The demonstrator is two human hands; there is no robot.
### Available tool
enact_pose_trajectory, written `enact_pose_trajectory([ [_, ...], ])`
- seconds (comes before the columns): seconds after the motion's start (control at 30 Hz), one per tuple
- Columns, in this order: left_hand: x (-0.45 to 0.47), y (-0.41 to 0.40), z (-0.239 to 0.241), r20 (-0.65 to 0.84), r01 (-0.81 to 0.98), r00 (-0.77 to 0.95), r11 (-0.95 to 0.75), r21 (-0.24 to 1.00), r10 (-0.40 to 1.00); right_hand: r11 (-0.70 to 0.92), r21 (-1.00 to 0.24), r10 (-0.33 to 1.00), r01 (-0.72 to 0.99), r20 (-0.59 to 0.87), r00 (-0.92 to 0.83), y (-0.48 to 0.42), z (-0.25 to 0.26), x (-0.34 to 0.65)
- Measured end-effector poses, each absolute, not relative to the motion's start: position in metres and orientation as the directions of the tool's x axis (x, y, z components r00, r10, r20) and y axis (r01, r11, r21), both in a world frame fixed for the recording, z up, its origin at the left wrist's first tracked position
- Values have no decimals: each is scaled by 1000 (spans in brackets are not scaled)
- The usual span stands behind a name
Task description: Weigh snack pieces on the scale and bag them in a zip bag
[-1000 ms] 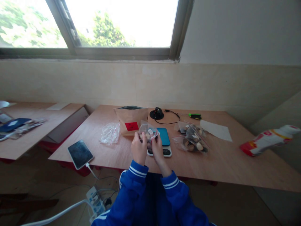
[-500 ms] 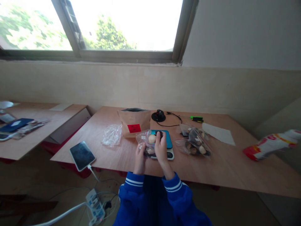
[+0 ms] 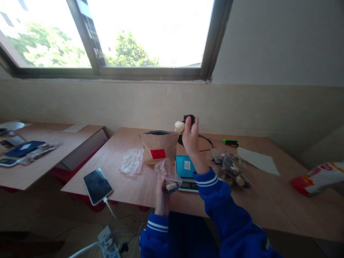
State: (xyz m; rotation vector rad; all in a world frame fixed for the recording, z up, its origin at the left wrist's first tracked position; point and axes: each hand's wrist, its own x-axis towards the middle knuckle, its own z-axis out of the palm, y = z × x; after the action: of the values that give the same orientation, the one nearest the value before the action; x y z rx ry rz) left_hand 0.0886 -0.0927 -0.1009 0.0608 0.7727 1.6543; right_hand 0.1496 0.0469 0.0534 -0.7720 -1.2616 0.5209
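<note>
Bag [image 3: 170, 180] sat in left hand [image 3: 162, 195], fingers curled around it, apparently for steadiness, while right hand [image 3: 191, 138], toward one o'clock, closely pinched pale piece [image 3: 179, 126] and dark piece [image 3: 191, 118].

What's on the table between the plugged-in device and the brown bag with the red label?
In the head view, crumpled clear plastic lies on the table between the plugged-in device and the brown bag.
</note>
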Motion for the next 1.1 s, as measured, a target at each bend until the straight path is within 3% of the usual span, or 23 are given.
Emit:
enact_pose_trajectory([
  [0.1, 87, -94, -103, -421, -875, -273, -42, 482, 865, 863, -396, 446, 313, 889, -107, 70, 78, 130],
  [0.17, 87, -94, -104, -442, -881, -284, -49, 471, 851, 895, -192, 352, 403, 859, -372, 81, 81, 117],
  [0.23, 86, -94, -105, -454, -883, -287, -48, 468, 843, 868, -35, 341, 495, 767, -543, 87, 78, 110],
  [0.4, 83, -93, -107, -488, -887, -289, -38, 460, 823, 808, 215, 302, 549, 648, -699, 85, 69, 108],
  [0.57, 81, -94, -108, -457, -887, -282, -48, 458, 844, 877, 296, 170, 378, 545, -821, 87, 56, 114],
  [0.67, 80, -95, -109, -456, -887, -280, -45, 459, 845, 915, 277, 107, 295, 536, -837, 93, 46, 118],
  [1.1, 77, -94, -117, -424, -878, -275, -45, 476, 863, 952, 210, 84, 224, 524, -847, 101, 33, 134],
])
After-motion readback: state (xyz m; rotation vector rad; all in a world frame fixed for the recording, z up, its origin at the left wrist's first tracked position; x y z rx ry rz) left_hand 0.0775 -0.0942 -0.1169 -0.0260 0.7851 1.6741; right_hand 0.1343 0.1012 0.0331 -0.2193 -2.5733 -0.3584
